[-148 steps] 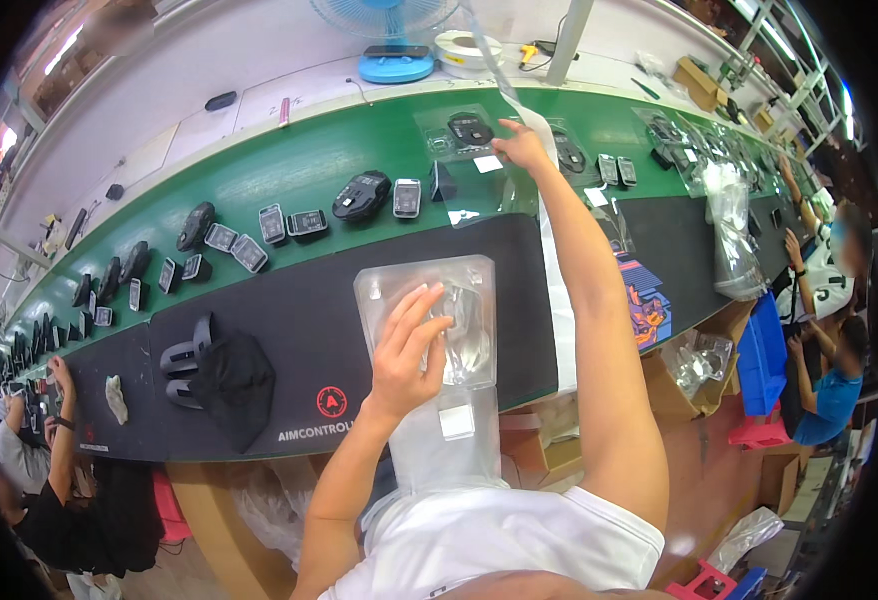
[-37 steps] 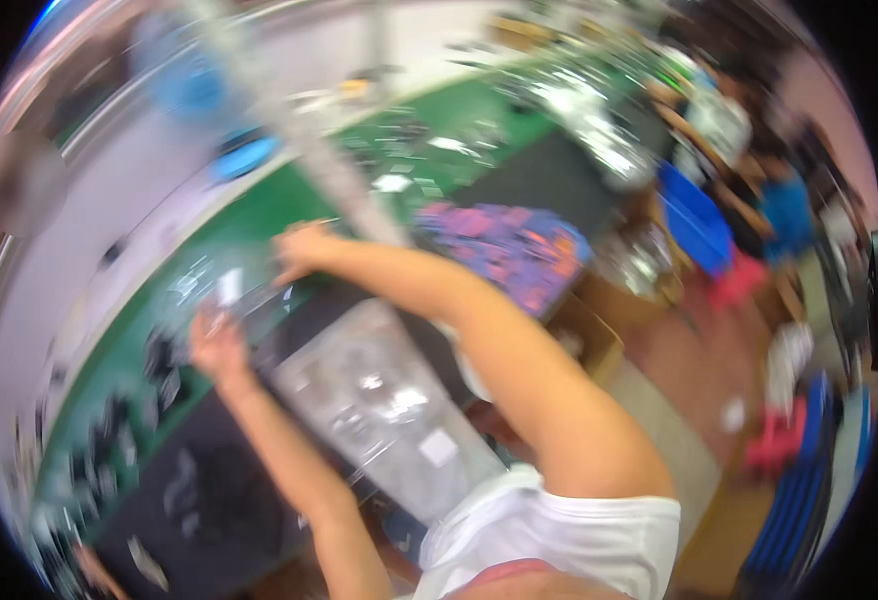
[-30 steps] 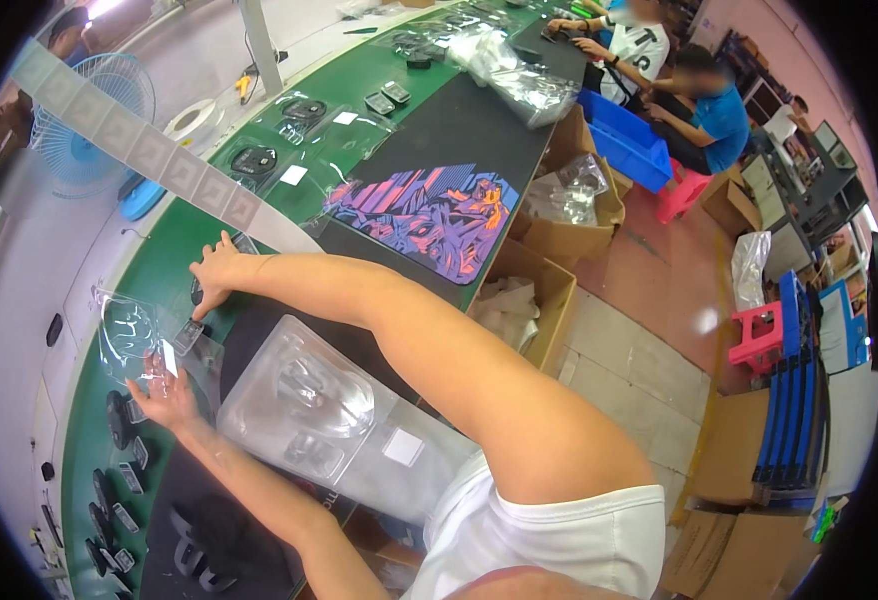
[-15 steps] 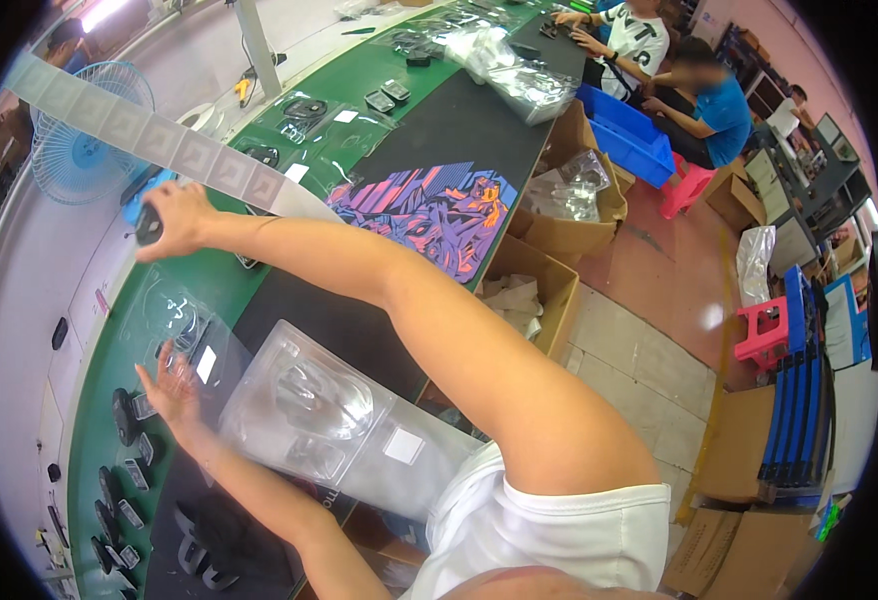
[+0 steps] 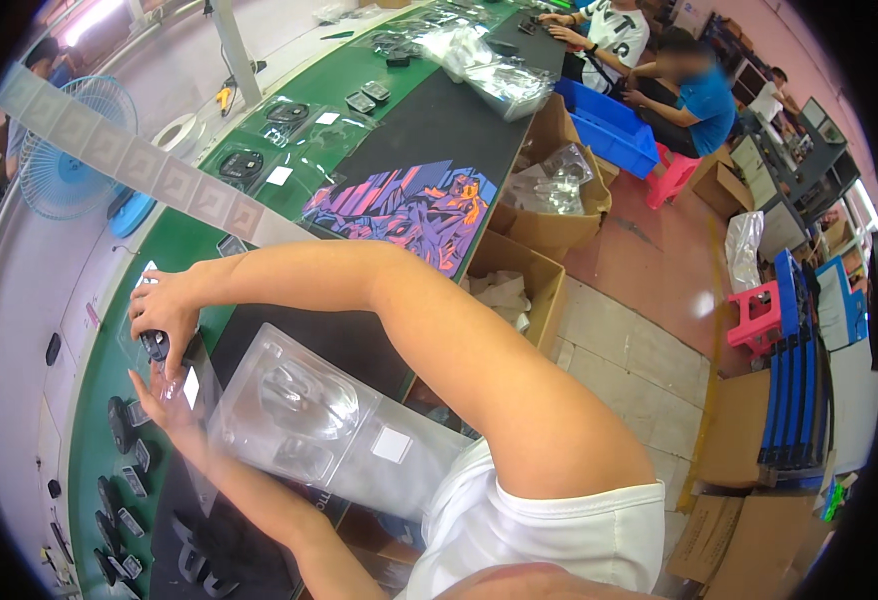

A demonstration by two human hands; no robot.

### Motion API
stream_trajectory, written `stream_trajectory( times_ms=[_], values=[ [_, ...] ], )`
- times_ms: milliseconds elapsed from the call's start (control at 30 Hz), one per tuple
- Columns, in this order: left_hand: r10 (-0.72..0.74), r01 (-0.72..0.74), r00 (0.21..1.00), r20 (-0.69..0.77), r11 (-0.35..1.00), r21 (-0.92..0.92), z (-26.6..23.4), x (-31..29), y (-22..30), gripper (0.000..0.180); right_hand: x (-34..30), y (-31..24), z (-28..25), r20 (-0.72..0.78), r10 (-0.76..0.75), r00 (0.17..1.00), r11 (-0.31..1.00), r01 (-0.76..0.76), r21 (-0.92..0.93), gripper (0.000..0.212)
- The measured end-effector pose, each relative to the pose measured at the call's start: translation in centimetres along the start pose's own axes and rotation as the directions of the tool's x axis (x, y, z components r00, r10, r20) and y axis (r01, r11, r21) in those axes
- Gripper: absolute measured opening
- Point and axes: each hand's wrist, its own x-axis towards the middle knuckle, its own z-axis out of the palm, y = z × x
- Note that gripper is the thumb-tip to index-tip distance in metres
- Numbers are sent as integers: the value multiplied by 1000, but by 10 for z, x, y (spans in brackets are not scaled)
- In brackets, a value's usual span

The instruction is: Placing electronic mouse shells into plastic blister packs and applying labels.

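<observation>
Black and small, a computer mouse (image 5: 156, 344) sits in the right hand (image 5: 169, 310), fingers curled down over it in a closed grip, right above a small clear blister shell (image 5: 174, 385) at the far left of the green worktop (image 5: 99, 400). The left hand (image 5: 174, 405) lies flat and open against that shell, steadying it, holding nothing. By the look of it the mouse is just going in: not yet seated, the shell not yet closed. Nearer the body, a large clear plastic tray (image 5: 329, 430) with a mouse-shaped hollow lies empty on the black mat (image 5: 359, 345). More mice and parts (image 5: 124, 480) wait in a row along the green edge, so plenty seems left to pack. Farther up, packed shells (image 5: 259, 160) lie beside a colourful mouse pad (image 5: 409, 210).
</observation>
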Motion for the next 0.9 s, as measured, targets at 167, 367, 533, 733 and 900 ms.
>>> stream_trajectory(
  times_ms=[167,367,533,733,900],
  values=[
    [-26,31,984,-176,999,26,74,-30,-9,69,-25,8,-6,145,106,984,992,-114,49,99],
    [-50,131,937,346,968,-214,-5,22,-2,64,-39,14,-17,-195,386,902,887,-305,347,91],
    [28,8,991,131,963,-270,7,3,-1,64,-53,-3,-23,456,397,796,99,-531,841,55],
    [42,73,929,368,953,-295,32,3,-3,68,-50,-2,-22,420,479,771,91,-519,850,32],
    [50,136,839,543,945,-298,28,-2,2,68,-43,-6,-6,372,552,746,35,-467,884,22]
  ],
)
